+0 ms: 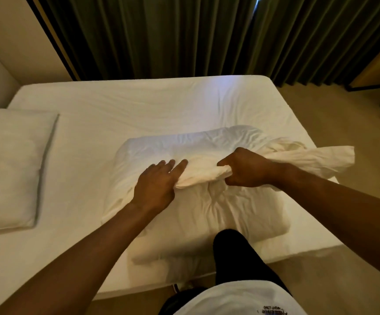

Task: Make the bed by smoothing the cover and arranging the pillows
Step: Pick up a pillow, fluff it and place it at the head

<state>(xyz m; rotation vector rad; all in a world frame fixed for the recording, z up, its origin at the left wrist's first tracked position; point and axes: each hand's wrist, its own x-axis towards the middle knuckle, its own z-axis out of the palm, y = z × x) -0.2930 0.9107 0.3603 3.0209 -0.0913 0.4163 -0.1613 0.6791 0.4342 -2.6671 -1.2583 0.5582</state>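
Pillowcase work, mid-bed. Rumpled white fabric-cased pillow (198,189) lies on the white fitted-sheet mattress (139,103), long axis running roughly from 7 o'clock near the person's knee to 1 o'clock toward the far right corner. Right hand (244,168) is clenched into a fist around a bunched twist of loose white pillowcase cloth (298,158); the slack tail trails off to 3 o'clock, past the mattress edge. Left hand (156,185) is flat, fingers spread and extended, pressing the pillow top just at 9 o'clock of the bunch, not pinching anything that I can see. So the gripped cloth sits between both hands, right hand owning it, left hand pinning. Judgement: next pull likely goes along the pillow's long axis or toward 3 o'clock to take up slack, left hand anchoring. Second plump white rectangular pillow (9,169) rests at 9 o'clock, well apart, already cased and flat. Dark green pleated curtain (184,35) hangs at 12 o'clock beyond the bed.
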